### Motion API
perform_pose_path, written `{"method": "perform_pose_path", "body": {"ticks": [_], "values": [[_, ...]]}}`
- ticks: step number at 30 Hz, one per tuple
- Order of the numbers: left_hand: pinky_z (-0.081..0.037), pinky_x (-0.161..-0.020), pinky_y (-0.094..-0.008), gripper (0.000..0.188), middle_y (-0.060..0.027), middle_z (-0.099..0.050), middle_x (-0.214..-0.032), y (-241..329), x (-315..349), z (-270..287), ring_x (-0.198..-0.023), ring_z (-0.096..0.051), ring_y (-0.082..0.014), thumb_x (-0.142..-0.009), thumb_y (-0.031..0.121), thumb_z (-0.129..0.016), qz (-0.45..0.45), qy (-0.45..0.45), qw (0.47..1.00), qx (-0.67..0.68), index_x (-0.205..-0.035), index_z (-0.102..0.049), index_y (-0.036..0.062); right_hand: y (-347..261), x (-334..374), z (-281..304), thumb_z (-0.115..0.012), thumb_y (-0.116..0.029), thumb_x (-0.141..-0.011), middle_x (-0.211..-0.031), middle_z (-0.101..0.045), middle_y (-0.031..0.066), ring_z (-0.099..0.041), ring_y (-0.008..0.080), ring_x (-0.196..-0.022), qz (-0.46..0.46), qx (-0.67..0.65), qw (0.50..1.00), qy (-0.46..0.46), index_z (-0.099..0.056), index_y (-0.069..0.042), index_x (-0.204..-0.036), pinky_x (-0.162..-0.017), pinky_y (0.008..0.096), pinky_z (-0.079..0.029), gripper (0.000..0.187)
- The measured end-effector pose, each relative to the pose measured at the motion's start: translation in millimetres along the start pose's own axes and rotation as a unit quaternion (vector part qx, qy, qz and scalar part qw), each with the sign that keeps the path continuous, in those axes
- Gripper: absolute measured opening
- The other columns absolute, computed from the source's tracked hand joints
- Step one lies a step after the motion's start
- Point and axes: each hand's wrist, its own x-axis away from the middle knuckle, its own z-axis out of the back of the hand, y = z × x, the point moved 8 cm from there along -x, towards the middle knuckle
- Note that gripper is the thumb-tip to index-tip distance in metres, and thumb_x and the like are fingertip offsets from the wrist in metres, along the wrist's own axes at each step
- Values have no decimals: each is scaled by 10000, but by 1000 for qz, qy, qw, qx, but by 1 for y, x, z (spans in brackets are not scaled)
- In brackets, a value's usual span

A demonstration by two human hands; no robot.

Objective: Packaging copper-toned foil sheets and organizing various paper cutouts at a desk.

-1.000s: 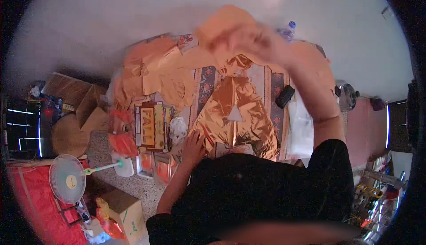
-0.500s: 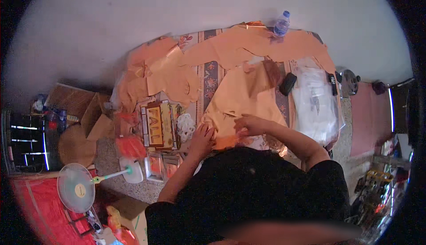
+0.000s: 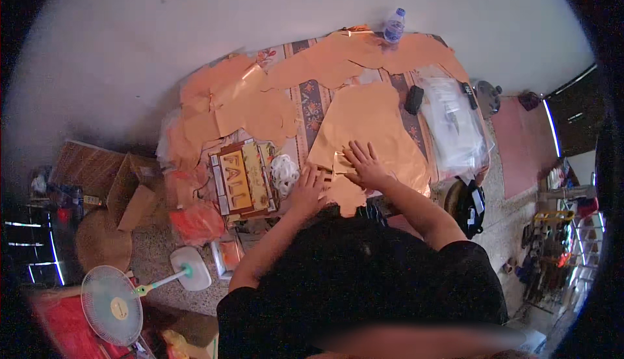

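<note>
A large orange-copper sheet (image 3: 367,115), thin and slightly shiny, lies over the near middle of the table. My right hand (image 3: 365,165) rests on it with the fingers spread, beside a small bright patch or crease. Close to the sheet's near left edge, my left hand (image 3: 310,190) lies with its fingers stretched out, palm down. Neither hand grips anything. A bundle of white loops (image 3: 284,174) sits just left of my left hand, and farther left is a stack of framed signs (image 3: 235,178) with raised letters.
More orange sheets (image 3: 253,108) cover the far and left parts of the patterned tablecloth (image 3: 312,108). A water bottle (image 3: 394,27) stands at the far edge. On the right are a black object (image 3: 414,100) and clear plastic packets (image 3: 450,128). A fan (image 3: 112,305) stands lower left.
My right hand has moved farther onto the sheet and flattened with spread fingers. The sheet's far part, folded and dark before, now lies flat. The whole view has shifted slightly.
</note>
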Motion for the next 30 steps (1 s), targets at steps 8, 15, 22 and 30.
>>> {"method": "perform_pose_path", "body": {"ticks": [8, 15, 22, 30], "values": [[-310, -1074, -465, 511, -163, -446, -1370, -14, 24, -24, -1301, -372, -340, -825, 344, -606, -32, 68, 997, -25, -1238, -521, 57, 10, 16, 17, -553, -524, -834, -1533, -173, 170, -134, 314, -1430, 30, -23, 998, -59, -266, -96, -1455, -1135, 553, -33, 807], [-376, -979, -432, 501, -112, -511, -1270, -5, 34, 12, -1207, -453, -295, -764, 330, -658, 16, 138, 990, -19, -1181, -529, 85, 11, 21, 12, -540, -488, -854, -1524, -207, 163, -151, 308, -1427, 58, 29, 998, -24, -306, -131, -1449, -1144, 524, -51, 732], [-388, -936, -480, 460, -126, -521, -1230, 13, 50, 17, -1149, -466, -335, -747, 257, -689, -12, 83, 995, -56, -1148, -557, 73, 18, 27, 14, -537, -477, -854, -1525, -212, 154, -154, 304, -1427, 56, 32, 997, -32, -313, -133, -1447, -1146, 520, -39, 721], [-366, -960, -467, 470, -103, -522, -1209, 5, 69, 17, -1151, -468, -311, -697, 230, -705, 4, 42, 999, -34, -1126, -559, 103, 16, 38, 16, -555, -470, -839, -1522, -216, 158, -171, 323, -1419, 79, -14, 996, -47, -321, -118, -1440, -1140, 543, -52, 735]]}}
